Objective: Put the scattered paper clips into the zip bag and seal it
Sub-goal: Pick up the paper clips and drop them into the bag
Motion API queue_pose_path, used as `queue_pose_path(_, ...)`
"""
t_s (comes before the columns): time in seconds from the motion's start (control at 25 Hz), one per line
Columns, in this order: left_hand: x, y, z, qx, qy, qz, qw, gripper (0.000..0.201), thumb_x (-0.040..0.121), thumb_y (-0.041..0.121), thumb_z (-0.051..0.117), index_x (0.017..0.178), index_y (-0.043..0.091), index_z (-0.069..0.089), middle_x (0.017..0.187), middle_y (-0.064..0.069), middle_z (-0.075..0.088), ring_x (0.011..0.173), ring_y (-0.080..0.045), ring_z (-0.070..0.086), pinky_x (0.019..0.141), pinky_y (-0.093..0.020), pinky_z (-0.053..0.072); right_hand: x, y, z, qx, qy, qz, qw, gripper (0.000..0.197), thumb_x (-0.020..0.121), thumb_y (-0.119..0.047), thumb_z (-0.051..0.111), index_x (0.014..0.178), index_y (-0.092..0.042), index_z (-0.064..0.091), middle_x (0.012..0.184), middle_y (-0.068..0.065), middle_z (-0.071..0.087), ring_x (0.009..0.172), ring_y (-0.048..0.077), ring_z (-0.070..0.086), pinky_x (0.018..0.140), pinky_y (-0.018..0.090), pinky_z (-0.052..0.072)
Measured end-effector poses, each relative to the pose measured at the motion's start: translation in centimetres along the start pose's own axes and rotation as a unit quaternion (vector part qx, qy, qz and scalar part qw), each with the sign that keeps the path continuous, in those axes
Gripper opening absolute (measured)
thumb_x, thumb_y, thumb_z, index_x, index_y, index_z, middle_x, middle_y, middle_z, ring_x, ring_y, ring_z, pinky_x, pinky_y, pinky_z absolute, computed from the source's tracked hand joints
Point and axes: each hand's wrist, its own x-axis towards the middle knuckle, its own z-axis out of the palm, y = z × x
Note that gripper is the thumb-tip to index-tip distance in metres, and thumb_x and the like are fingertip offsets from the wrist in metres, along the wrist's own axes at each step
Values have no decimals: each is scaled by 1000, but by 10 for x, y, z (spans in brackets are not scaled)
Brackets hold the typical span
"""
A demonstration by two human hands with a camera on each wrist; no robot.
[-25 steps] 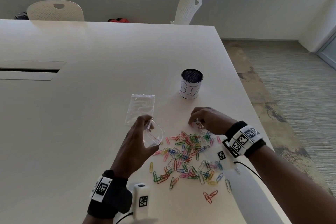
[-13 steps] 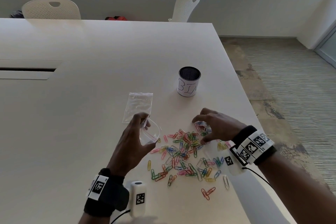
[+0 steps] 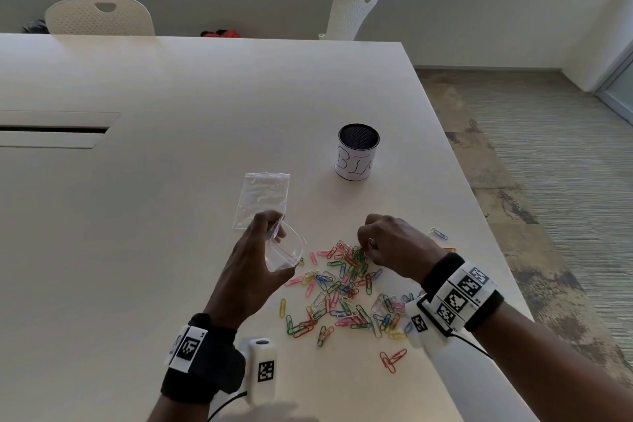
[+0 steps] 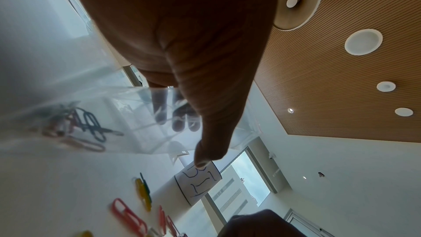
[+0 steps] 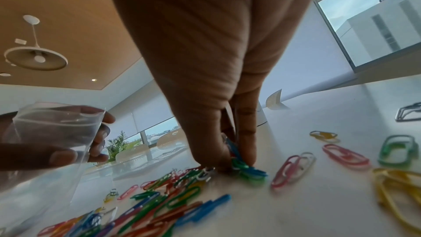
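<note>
While the left hand (image 3: 255,271) holds the zip bag (image 3: 286,252) with its mouth spread, the right hand (image 3: 394,243) pinches several paper clips (image 5: 243,167) off the table (image 3: 171,216).

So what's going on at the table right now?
A person is bagging paper clips. The left hand holds a small zip bag with its mouth open; the left wrist view shows a few clips already inside. The right hand pinches a small bunch of clips at the far edge of the scattered pile on the table. Most clips are still loose. A second zip bag lies flat beyond the left hand, near a cup marked BIN.
</note>
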Motion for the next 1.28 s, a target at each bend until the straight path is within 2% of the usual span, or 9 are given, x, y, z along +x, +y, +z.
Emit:
queue_pose_path(0.16, -2, 2, -2, -3, 3, 3, 1000, 77, 76, 28, 92, 133, 26, 42, 111, 11, 59, 106, -11, 62, 96, -30, 54, 2, 1, 0, 6, 29, 15, 999, 12, 92, -10, 73, 103, -10, 78, 104, 8, 75, 79, 12, 66, 70, 13, 48)
queue_pose_path(0.36, -5, 4, -3, -8, 1, 3, 1000, 78, 75, 31, 93, 132, 28, 40, 111, 11, 59, 106, -8, 62, 96, -31, 55, 3, 13, -12, 138, 72, 68, 985, 12, 85, -3, 78, 95, -8, 83, 92, 6, 81, 76, 12, 75, 69, 11, 58)
queue_pose_path(0.44, -6, 5, -3, -10, 4, 0, 1000, 77, 76, 29, 93, 132, 28, 40, 110, 12, 59, 106, -7, 61, 96, -31, 55, 1, 16, -17, 219, 77, 95, 968, 11, 82, -2, 81, 91, -9, 83, 88, 2, 81, 76, 10, 77, 76, 19, 63)
queue_pose_path(0.56, -6, 5, -3, -11, 5, -5, 1000, 77, 75, 27, 93, 133, 28, 41, 111, 12, 59, 107, -7, 61, 97, -33, 55, -3, 7, -28, 347, 81, 119, 927, 11, 82, 0, 83, 92, -5, 81, 84, 6, 81, 80, 18, 79, 83, 33, 66)
queue_pose_path(0.68, -5, 6, -2, -12, 4, -6, 1000, 77, 76, 27, 92, 133, 27, 41, 110, 13, 58, 106, -7, 61, 96, -31, 55, -7, -16, -41, 453, 81, 112, 881, 11, 84, 1, 80, 95, 1, 79, 87, 13, 81, 86, 32, 78, 88, 38, 65)
queue_pose_path(0.76, -5, 8, -2, -12, 3, -6, 1000, 78, 75, 29, 92, 134, 26, 41, 110, 13, 58, 105, -6, 60, 95, -29, 54, -6, -37, -48, 485, 74, 96, 866, 12, 85, 2, 79, 97, 2, 78, 87, 14, 81, 88, 34, 78, 87, 36, 65)
queue_pose_path(1.0, -5, 8, -1, -3, 3, -13, 1000, 80, 74, 24, 92, 135, 28, 40, 114, 12, 59, 107, -10, 62, 94, -32, 56, 8, -94, -52, 427, 54, 20, 903, 11, 85, -4, 81, 95, -2, 80, 86, 10, 81, 81, 21, 80, 81, 31, 66)
queue_pose_path(1.16, -8, 9, -1, -26, 1, -39, 999, 79, 76, 21, 90, 137, 32, 41, 129, 9, 62, 117, -9, 62, 97, -31, 55, 24, -115, -37, 342, 44, 15, 939, 10, 84, -1, 80, 92, -7, 82, 81, 2, 80, 65, 4, 75, 62, 20, 62)
queue_pose_path(1.28, -9, 11, -1, -39, 4, -44, 998, 72, 77, 17, 86, 133, 33, 43, 121, 12, 64, 109, -5, 64, 88, -26, 54, 31, -124, -29, 315, 48, 8, 948, 14, 84, 3, 78, 92, -7, 83, 87, 4, 80, 67, 2, 74, 62, 18, 62)
